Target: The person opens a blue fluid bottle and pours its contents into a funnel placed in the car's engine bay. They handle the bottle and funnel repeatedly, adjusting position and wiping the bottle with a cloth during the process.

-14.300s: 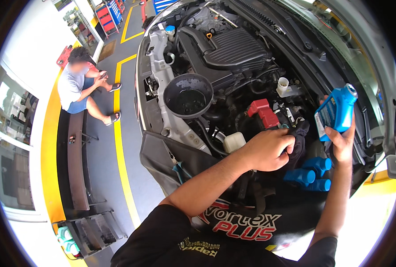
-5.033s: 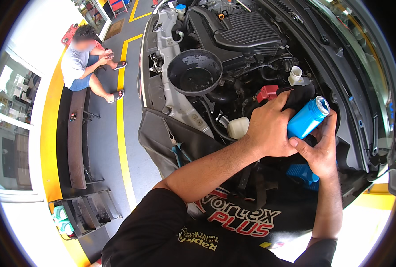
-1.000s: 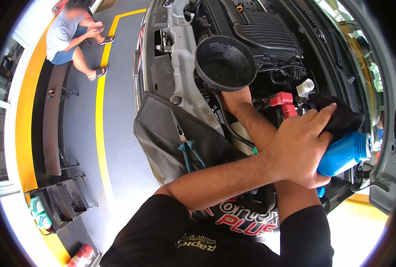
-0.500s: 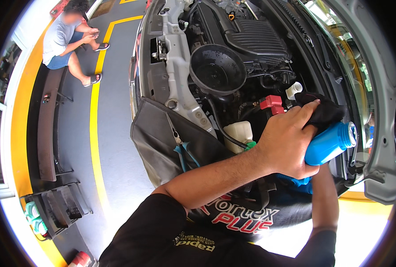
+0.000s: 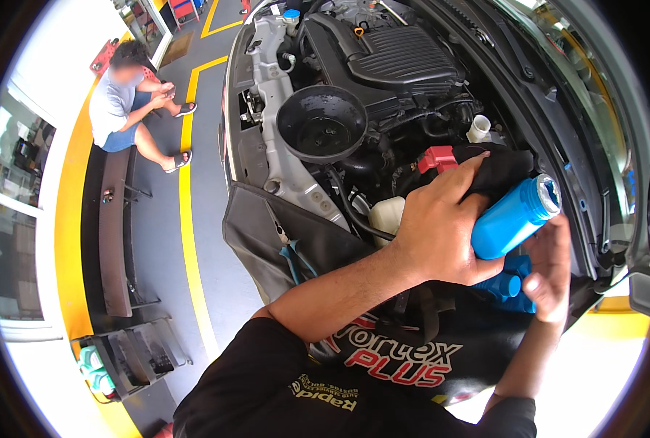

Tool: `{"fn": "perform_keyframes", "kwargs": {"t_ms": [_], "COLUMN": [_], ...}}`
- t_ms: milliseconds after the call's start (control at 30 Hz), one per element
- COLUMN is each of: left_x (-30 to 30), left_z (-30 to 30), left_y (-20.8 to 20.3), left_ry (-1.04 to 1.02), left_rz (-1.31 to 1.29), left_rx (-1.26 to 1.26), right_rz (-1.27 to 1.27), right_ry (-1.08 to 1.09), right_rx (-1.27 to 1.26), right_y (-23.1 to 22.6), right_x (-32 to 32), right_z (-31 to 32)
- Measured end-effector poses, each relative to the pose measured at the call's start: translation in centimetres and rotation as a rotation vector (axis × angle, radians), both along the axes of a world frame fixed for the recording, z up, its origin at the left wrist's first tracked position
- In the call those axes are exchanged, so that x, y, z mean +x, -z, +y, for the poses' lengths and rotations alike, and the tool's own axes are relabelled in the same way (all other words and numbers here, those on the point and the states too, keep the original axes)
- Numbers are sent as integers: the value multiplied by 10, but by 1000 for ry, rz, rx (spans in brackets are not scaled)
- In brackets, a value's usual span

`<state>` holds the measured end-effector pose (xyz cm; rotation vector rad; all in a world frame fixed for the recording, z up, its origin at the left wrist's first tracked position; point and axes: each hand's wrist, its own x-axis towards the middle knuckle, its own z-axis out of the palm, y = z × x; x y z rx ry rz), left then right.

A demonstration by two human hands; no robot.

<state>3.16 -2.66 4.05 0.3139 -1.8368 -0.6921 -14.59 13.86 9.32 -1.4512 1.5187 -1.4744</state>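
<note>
Engine bay [image 5: 383, 66]: funnel [image 5: 322, 124], bottle [image 5: 515, 217].

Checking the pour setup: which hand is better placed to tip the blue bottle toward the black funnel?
Probably the left hand: it wraps the blue bottle, on the black funnel side. The right hand only sits beneath its open mouth.

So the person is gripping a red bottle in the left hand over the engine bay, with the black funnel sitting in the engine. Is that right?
Not quite: the bottle is blue, not red, as the head view shows. The rest holds: the left hand grips it over the engine bay, and the black funnel sits in the engine.
</note>
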Motion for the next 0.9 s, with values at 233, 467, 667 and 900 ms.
{"fn": "perform_keyframes", "kwargs": {"t_ms": [233,467,667,900], "left_x": [-24,-25,-21,-23], "left_z": [20,18,15,6], "left_y": [15,8,9,16], "left_ry": [-92,0,86,88], "left_rz": [-207,-271,-260,-98], "left_rx": [-18,-42,-56,-21], "right_rz": [-147,-193,-258,-25], "right_ry": [6,85,210,327], "right_rx": [109,51,42,-137], "right_y": [23,36,32,20], "right_x": [40,39,19,-27], "right_z": [-19,-33,-33,-27]}}
